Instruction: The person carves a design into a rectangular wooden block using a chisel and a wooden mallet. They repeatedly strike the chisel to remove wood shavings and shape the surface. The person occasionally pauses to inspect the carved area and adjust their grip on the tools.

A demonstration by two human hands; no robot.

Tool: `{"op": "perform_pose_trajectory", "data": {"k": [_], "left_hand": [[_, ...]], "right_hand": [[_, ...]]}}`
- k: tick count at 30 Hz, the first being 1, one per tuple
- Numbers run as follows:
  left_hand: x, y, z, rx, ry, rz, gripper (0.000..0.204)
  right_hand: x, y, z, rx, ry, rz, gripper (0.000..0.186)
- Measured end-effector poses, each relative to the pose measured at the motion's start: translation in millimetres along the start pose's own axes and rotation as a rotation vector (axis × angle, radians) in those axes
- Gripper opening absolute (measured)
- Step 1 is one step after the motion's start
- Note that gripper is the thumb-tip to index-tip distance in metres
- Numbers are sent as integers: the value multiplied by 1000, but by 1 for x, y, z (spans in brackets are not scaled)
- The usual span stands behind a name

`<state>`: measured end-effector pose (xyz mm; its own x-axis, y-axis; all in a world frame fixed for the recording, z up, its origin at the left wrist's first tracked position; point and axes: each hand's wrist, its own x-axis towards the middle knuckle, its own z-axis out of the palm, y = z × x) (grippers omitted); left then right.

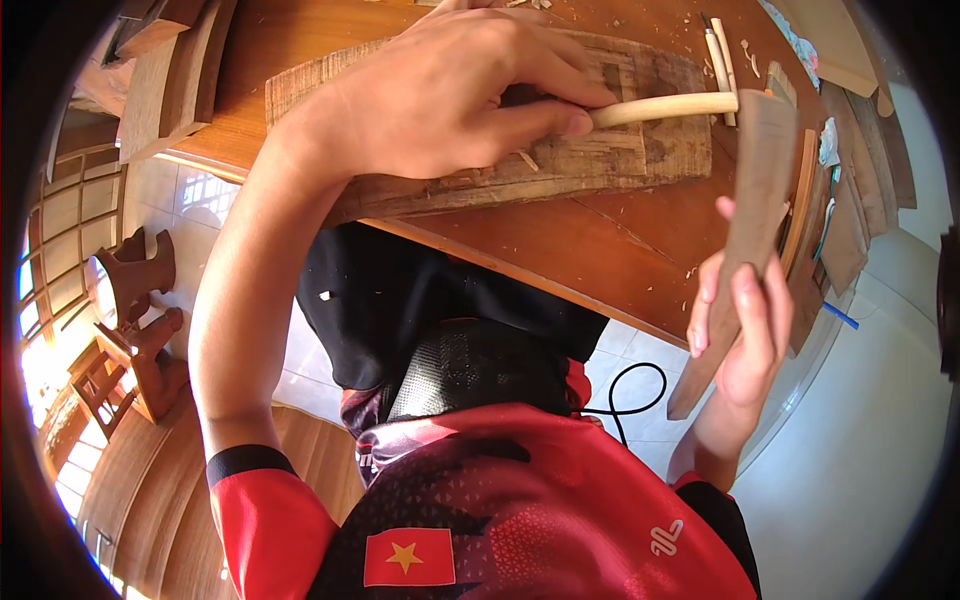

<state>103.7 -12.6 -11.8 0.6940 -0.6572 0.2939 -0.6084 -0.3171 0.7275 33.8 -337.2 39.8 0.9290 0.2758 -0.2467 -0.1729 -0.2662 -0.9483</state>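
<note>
My left hand is closed around a wood-carving chisel, whose pale rounded handle sticks out to the right between thumb and fingers. Its blade is hidden by the hand. Beneath lies a brown wooden board with a rough, partly cut surface and curved edges. In my right hand is a flat wooden mallet, a plain dark bar held upright and slightly tilted. Its upper part, a little blurred, is at the butt end of the chisel handle; touching or just apart, I cannot tell.
Two more pale-handled tools lie beyond the board on the brown table, among scattered wood chips. Wooden planks are stacked at the far left, with more boards along the right. A black cable loops below the table edge.
</note>
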Motion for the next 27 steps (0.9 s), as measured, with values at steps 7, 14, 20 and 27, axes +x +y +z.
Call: {"op": "perform_pose_trajectory", "data": {"k": [7,14,20,27], "left_hand": [[4,16,-10,-8,-52,-61,32],[6,18,-10,-46,-49,-65,30],[0,8,-9,-2,123,-137,28],[-14,36,-7,-11,303,-434,24]], "right_hand": [[-1,6,5,44,-4,27,54],[-3,11,8,65,-9,17,54],[-5,11,9,75,-52,25,54],[9,-3,7,79,-24,-61,49]]}}
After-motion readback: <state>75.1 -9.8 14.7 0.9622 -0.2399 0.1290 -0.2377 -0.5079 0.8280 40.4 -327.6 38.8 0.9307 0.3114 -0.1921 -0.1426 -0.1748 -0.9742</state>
